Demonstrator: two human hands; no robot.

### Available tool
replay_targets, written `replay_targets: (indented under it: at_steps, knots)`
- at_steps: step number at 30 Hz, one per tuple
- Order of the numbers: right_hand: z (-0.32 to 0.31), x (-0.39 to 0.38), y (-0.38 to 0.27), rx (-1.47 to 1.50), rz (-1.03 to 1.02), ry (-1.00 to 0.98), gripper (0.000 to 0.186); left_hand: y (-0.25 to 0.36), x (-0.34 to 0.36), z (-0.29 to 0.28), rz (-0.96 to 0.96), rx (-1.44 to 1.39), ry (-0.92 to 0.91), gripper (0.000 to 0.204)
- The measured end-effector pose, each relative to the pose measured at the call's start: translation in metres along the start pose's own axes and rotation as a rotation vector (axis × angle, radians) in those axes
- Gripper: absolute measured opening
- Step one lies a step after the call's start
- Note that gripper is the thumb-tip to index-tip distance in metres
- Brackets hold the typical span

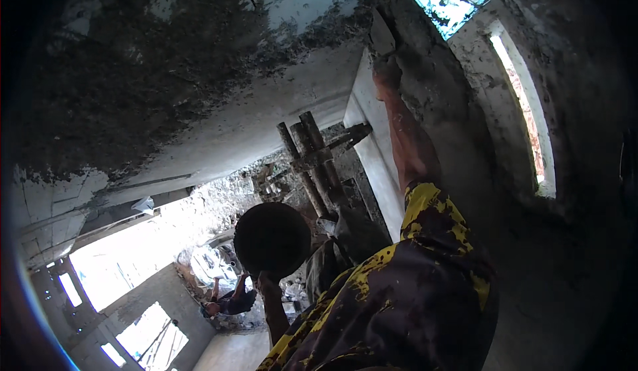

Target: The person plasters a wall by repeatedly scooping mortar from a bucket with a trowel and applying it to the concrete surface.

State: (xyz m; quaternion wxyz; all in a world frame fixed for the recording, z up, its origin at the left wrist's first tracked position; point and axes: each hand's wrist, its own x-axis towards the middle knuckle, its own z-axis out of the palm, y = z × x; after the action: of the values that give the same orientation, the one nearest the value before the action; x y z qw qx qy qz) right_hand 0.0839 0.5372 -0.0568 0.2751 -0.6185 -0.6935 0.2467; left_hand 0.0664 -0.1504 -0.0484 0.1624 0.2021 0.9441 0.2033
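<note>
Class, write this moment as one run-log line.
left hand: holding dark bowl | right hand: raised, holding trowel near wall | below: wooden poles, another person

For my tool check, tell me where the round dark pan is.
Head view: the pan is left of centre, in the left hand, lower in the picture than the wooden poles.

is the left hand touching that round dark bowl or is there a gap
Touching: the head view shows the left hand at the lower edge of the bowl, fingers against its rim with no gap.
</note>
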Motion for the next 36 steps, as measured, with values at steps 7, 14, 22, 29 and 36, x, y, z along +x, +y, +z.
replay_targets:
  at_steps: [7, 14, 22, 29, 36]
  knots:
    - [-0.038, -0.015, 0.0, 0.215, -0.133, 0.185, 0.038, -0.018, 0.007, 0.01, 0.105, 0.108, -0.056, 0.016]
    - [-0.073, -0.061, 0.002, 0.44, -0.073, 0.236, 0.023, 0.001, -0.004, 0.003, 0.343, 0.134, 0.079, 0.027]
    - [-0.113, -0.111, 0.053, 0.533, 0.135, 0.137, 0.022, -0.012, 0.01, 0.028, -0.121, -0.541, -0.139, 0.023]
    - [-0.233, -0.23, 0.039, 0.34, 0.104, 0.19, 0.027, -0.006, 0.027, 0.035, 0.185, -0.079, -0.212, 0.025]
    - [-0.258, -0.313, 0.032, -0.327, -0.304, -0.802, 0.024, 0.138, 0.045, 0.042, -0.132, -0.974, -0.216, 0.036]
